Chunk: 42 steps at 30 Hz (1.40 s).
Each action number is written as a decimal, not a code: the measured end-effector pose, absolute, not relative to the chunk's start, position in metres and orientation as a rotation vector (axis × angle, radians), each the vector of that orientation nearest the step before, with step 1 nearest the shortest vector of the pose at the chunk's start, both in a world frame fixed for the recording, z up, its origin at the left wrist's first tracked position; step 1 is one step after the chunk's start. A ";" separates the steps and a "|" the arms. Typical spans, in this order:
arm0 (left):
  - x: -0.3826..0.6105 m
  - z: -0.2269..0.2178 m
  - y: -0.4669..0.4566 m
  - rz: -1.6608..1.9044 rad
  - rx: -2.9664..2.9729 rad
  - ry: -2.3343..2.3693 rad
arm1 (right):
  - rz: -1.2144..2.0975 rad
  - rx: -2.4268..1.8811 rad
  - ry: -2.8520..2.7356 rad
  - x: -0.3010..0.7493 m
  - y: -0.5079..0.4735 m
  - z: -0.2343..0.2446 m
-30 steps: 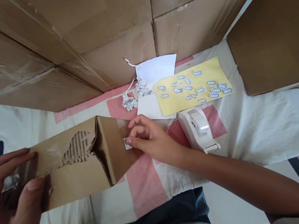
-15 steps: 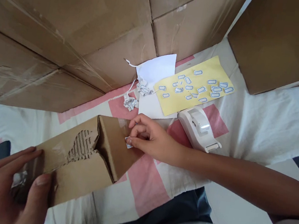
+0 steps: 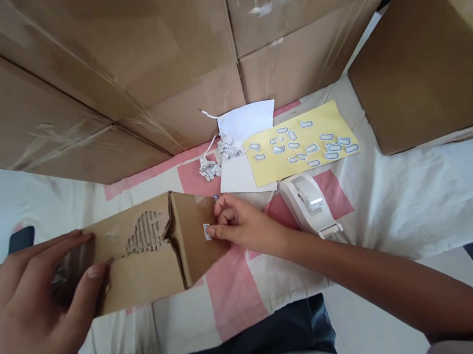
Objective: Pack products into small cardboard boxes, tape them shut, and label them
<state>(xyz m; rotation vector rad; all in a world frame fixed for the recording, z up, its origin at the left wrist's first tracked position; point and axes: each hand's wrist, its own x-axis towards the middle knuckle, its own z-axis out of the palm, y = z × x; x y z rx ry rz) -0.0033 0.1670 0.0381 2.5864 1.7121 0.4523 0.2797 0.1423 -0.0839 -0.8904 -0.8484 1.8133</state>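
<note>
A small cardboard box (image 3: 148, 281) with a torn, corrugated patch on top lies tilted on the cloth. My left hand (image 3: 48, 286) grips its left end, fingers over the top and thumb on the nearer side. At the box's right end face is my right hand (image 3: 239, 221), fingers curled, thumb tip beside a small white label (image 3: 206, 232) with a dark border that lies on that face. A tiny bluish bit shows at the index fingertip; what it is I cannot make out.
Behind, a yellow sheet (image 3: 263, 172) bears several cut labels, beside a white sheet (image 3: 240, 180) and paper scraps (image 3: 210, 169). A white tape dispenser (image 3: 309, 204) stands near my right forearm. Large cardboard boxes (image 3: 106, 38) wall the back. A dark object (image 3: 21, 239) lies left.
The view has shifted slightly. My right thumb has slid from on top of the label to its right edge, uncovering more of it. My left hand still holds the box.
</note>
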 end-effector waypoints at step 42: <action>-0.041 -0.015 0.172 1.324 2.325 1.403 | 0.803 -1.307 -1.600 0.266 0.022 -0.050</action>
